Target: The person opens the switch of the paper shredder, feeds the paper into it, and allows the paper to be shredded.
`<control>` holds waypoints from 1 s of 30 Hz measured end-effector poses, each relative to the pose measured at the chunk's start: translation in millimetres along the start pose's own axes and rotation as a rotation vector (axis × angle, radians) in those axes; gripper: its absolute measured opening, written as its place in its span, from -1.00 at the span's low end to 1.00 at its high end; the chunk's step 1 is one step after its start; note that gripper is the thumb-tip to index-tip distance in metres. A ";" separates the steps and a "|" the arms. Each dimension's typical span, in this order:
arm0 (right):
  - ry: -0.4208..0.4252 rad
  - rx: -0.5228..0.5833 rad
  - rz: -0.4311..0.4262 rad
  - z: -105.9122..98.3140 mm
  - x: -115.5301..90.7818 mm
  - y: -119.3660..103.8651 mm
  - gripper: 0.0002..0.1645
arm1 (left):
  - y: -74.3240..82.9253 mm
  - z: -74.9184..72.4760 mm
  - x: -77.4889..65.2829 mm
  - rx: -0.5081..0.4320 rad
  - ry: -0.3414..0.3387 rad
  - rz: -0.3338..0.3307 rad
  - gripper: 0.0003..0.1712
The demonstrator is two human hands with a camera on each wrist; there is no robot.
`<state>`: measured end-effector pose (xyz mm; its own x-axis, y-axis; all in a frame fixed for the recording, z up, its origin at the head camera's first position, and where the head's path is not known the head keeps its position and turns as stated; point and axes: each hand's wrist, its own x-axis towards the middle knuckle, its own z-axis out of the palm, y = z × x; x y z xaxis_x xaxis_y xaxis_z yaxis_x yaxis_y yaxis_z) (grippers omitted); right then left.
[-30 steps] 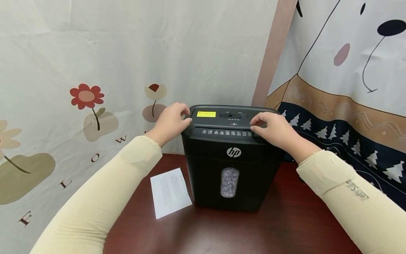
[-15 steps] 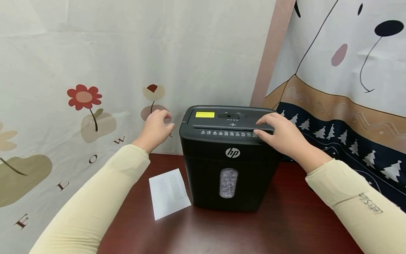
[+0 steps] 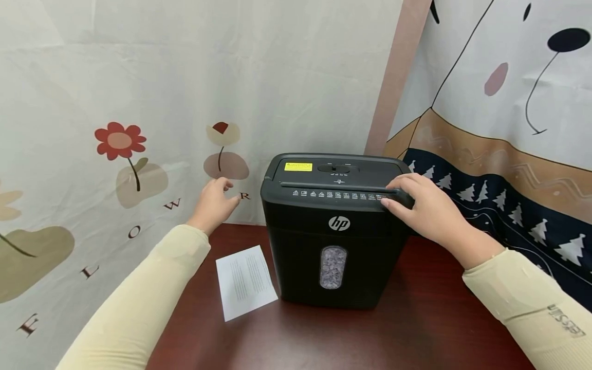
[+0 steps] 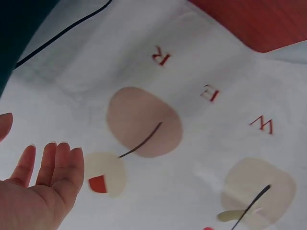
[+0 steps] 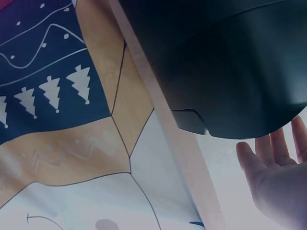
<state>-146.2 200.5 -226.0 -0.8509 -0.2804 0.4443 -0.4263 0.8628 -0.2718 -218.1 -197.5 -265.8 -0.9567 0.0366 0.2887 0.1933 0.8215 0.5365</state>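
A black HP paper shredder [image 3: 296,246] stands upright on the table, with paper scraps showing through its front window [image 3: 333,267]. To its left lies a printed sheet of paper [image 3: 245,282]. My left hand [image 3: 214,206] hovers in the air above and behind the sheet, apart from the shredder, fingers loosely bent around nothing. At the shredder's top right corner is my right hand [image 3: 427,211], thumb and fingers spread apart and overlapping the edge in the head view. The right wrist view shows the right hand [image 5: 278,172] with its fingertips right by the shredder's [image 5: 216,72] rim.
A dark red table [image 3: 314,339] bears the shredder and the sheet. Close behind hangs a pale curtain [image 3: 300,77] with printed flowers and letters. At the right, a cloth [image 3: 490,133] with a bear and tree pattern comes down near the table.
My left hand has left the shredder's top left corner, moving left and down. My right hand has slid right along the top to the right corner. The shredder and sheet stay put.
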 end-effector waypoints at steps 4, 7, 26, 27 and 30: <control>0.026 0.000 -0.023 2.0 -3.3 4.5 -0.63 | -13.5 6.0 -0.3 -0.006 -0.003 -0.025 -0.56; 0.052 -0.007 -0.057 4.0 -5.6 8.6 -0.64 | -22.4 11.1 -1.4 -0.014 -0.013 -0.049 -0.53; 0.185 -0.078 -0.113 16.3 -27.0 23.6 -0.60 | -75.9 38.5 -9.2 -0.022 -0.006 -0.209 -0.45; 0.196 -0.081 -0.120 17.2 -27.7 24.3 -0.60 | -78.4 40.3 -9.5 -0.021 -0.006 -0.219 -0.44; 0.230 -0.088 -0.149 19.2 -28.8 25.9 -0.60 | -87.2 46.3 -9.9 -0.028 -0.017 -0.258 -0.40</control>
<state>-138.6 222.9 -262.2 -0.6846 -0.3129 0.6583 -0.5049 0.8550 -0.1186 -235.5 -243.1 -352.2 -0.9787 -0.1622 0.1260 -0.0520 0.7890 0.6122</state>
